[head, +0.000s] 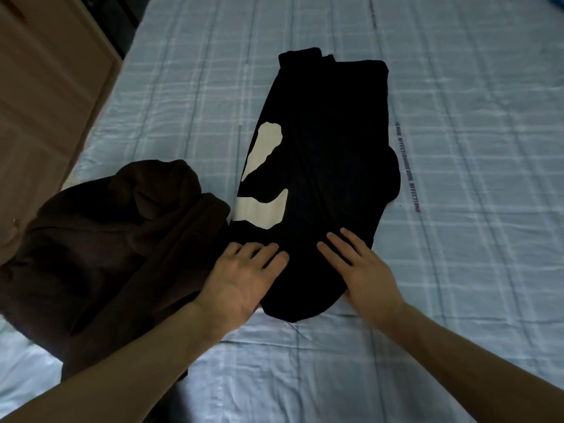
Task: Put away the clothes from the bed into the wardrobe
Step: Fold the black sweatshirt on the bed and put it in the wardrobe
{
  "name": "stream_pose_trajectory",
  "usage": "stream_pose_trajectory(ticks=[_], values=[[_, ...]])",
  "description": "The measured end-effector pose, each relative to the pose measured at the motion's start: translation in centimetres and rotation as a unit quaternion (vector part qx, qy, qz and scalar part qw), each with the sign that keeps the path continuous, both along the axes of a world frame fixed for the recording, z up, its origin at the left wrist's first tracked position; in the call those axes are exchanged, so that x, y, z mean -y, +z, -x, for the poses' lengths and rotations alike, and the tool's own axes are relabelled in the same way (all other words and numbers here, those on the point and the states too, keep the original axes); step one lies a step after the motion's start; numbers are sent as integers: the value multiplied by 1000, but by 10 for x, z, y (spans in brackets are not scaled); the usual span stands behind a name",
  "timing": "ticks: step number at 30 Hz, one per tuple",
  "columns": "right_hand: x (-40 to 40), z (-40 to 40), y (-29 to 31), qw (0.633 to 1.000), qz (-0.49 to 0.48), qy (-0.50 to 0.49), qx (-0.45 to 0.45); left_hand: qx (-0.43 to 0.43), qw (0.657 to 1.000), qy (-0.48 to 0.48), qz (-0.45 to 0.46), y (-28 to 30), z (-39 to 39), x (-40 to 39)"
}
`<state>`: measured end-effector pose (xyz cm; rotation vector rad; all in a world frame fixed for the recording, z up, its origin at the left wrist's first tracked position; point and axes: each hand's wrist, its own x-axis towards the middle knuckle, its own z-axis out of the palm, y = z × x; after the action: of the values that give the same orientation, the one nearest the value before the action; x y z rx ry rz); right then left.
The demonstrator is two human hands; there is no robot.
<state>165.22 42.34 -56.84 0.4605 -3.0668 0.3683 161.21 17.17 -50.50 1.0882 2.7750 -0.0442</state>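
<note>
Task early, by the look of it. Black garment point(323, 166) with white print lies mid-bed point(457, 270), folded lengthwise into a long strip, not yet folded short. Brown garment point(116, 248) sits unfolded in a heap at the black one's 8 o'clock, touching it. Nothing put away; wooden furniture point(45, 87) at 10 o'clock may be the wardrobe.

Left hand point(244, 279) flat, fingers straight, pressing the strip's near end. Right hand point(363, 270) likewise flat on it. Neither grip closed; both only press cloth.
</note>
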Motion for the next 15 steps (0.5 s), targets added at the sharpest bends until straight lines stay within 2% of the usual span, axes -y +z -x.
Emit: stream_pose_trajectory(ticks=[4,9,12,15], values=[[-33,-20,16,1000,4,13,-1,6,999,6,-43,16,-24,-27],[-82,-74,31,994,-14,97,41,57,996,-23,-63,11,-96,-58],[-88,-93,31,996,-12,72,47,71,994,8,-78,-3,-118,-59],[-67,-106,15,997,-14,32,63,84,995,37,-40,-29,-143,-42]])
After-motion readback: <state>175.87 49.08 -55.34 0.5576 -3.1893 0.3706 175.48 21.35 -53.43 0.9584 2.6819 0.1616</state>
